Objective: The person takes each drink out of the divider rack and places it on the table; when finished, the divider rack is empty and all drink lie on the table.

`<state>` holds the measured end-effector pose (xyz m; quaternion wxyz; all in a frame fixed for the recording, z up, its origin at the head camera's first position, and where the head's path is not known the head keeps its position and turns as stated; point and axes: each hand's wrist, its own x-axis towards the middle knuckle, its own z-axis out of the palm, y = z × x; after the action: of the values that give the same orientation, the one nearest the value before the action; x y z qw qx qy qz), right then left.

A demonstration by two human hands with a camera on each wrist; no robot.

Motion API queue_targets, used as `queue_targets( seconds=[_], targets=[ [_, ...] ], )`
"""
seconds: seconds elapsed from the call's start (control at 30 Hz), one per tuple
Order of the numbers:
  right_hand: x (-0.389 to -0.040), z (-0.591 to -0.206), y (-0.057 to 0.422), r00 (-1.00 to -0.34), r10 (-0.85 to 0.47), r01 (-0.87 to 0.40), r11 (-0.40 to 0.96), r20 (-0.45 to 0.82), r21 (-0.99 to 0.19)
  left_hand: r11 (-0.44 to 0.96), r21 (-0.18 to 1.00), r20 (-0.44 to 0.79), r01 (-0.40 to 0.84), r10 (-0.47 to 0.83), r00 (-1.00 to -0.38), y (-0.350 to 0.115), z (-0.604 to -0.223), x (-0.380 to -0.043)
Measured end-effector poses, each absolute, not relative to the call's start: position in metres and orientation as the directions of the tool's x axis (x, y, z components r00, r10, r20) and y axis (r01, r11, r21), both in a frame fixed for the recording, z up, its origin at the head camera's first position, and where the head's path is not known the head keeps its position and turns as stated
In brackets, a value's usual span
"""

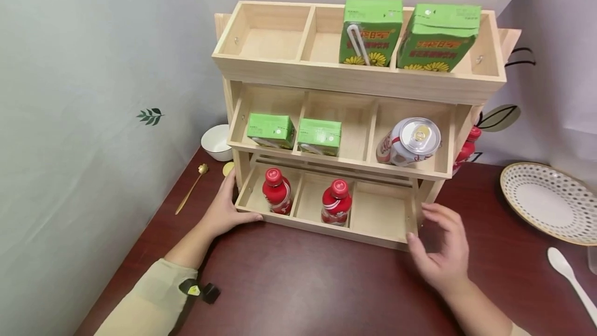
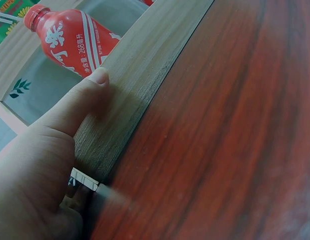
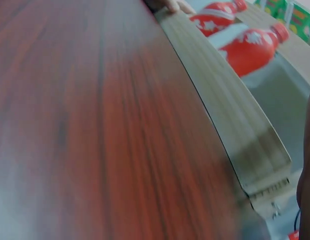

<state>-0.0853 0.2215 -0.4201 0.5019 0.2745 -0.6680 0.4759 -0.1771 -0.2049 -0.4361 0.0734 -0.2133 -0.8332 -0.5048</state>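
Gripping the wooden rack [image 1: 359, 79] at the front left corner of its bottom tray [image 1: 308, 227], the left hand [image 1: 223, 214] has it pinned between thumb and fingers! The thumb lies straight along the front board, its tip at the upper edge, while the fingers reach round the tray's left end. Over at the front right corner, the right hand [image 1: 443, 253] is free, fingers loosely bent and well parted from the thumb; whether it touches the wood, nobody can tell from these views.

The rack stands on the worktop [image 1: 308, 284], nearer its left edge, three tiers high. Down low, one red bottle [image 1: 277, 193] stands in the left compartment, another red bottle [image 1: 337, 204] in the middle one, both near the front edge. Up a tier, two small green cartons [image 1: 269, 127] sit in the left and middle compartments, with a silver can [image 1: 415, 139] in the right. On top, two large green cartons [image 1: 438, 38] flank the right-hand divider!
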Motion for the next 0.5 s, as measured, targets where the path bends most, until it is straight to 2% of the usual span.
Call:
queue_targets(
  seconds=[0.23,0.5],
  targets=[
    [-0.093,-0.415,0.203,-0.307,-0.111,-0.852,0.474,0.945,-0.221,0.403,0.809,0.339,0.428,0.276,-0.900,-0.209,-0.438,-0.176],
    [-0.100,-0.418,0.195,-0.346,-0.176,-0.836,0.504,0.922,-0.217,0.392,0.810,0.343,0.436,0.287,-0.895,-0.207,-0.440,-0.180]
  ],
)
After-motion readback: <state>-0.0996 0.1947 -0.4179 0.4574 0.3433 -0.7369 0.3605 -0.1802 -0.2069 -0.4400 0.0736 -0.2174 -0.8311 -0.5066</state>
